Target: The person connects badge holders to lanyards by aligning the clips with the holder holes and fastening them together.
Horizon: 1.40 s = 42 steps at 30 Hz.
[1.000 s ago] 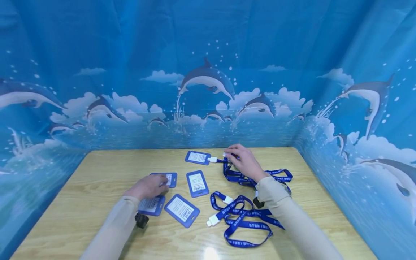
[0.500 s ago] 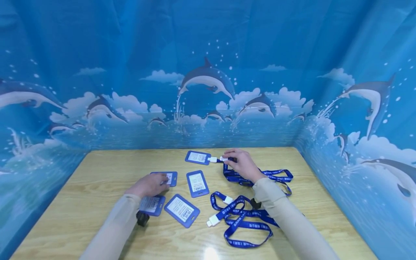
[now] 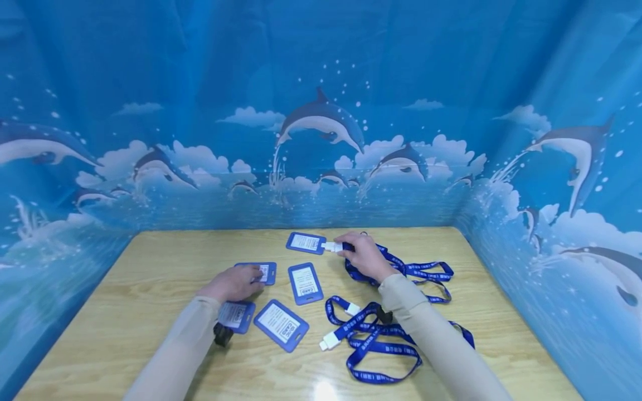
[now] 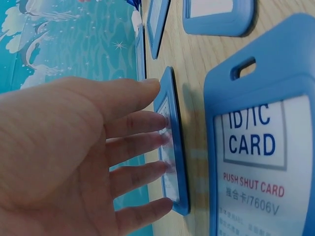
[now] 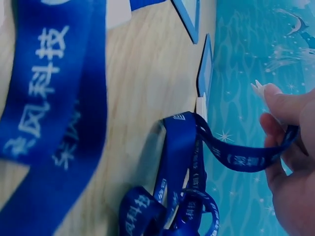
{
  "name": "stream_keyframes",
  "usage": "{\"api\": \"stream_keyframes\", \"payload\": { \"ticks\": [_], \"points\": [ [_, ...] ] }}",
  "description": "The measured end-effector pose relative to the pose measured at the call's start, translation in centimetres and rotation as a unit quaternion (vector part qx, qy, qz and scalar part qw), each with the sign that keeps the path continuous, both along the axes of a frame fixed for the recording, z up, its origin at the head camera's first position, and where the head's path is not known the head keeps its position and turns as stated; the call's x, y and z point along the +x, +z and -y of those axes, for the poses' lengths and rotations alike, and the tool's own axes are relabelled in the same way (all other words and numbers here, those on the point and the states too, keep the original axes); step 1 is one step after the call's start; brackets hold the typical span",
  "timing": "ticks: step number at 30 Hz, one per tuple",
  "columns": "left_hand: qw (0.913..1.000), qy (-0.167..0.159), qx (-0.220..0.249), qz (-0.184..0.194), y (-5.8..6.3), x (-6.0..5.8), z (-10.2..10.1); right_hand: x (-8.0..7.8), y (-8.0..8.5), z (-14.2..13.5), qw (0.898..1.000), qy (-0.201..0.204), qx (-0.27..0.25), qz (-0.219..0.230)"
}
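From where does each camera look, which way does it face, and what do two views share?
Head: worn there, facing forward and down at the table and curtain; left hand, right hand and sleeves show.
Left wrist: worn there, facing across the left hand to card holders; only that hand shows.
Right wrist: worn there, facing across lanyards toward the curtain; only part of the right hand shows.
Head and right wrist both show the white clip pinched in the right hand.
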<state>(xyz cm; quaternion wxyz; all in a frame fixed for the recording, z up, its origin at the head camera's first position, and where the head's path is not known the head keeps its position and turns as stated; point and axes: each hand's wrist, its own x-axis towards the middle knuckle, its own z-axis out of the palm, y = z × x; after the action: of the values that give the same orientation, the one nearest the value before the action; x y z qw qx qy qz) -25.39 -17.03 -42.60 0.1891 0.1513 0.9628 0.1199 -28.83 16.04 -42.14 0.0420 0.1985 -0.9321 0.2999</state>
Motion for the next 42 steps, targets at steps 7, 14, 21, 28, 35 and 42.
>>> {"api": "stream_keyframes", "payload": {
  "ticks": [7,14,21,28,35,42],
  "points": [
    [1.0,-0.006,-0.004,-0.005,0.1,-0.2,-0.2,-0.2,-0.1,0.7,1.0,-0.002,0.001,0.003],
    [1.0,0.002,-0.006,0.003,0.3,-0.3,-0.6,-0.4,-0.4,1.4,1.0,0.001,-0.013,0.023],
    [1.0,-0.004,-0.006,0.006,0.3,-0.5,-0.8,-0.6,-0.7,1.7,0.999,0.027,-0.008,0.043],
    [1.0,0.003,-0.002,0.009,0.1,-0.7,-1.0,-0.7,-0.8,2.2,0.999,0.028,0.0,0.023],
    [1.0,0.002,0.002,0.009,0.4,-0.8,-1.4,-1.2,-1.3,2.6,1.0,0.019,0.008,0.02],
    [0.9999,-0.004,-0.011,0.01,0.4,-1.1,-1.8,-1.5,-1.8,3.0,0.999,0.015,0.016,0.032]
  ]
}}
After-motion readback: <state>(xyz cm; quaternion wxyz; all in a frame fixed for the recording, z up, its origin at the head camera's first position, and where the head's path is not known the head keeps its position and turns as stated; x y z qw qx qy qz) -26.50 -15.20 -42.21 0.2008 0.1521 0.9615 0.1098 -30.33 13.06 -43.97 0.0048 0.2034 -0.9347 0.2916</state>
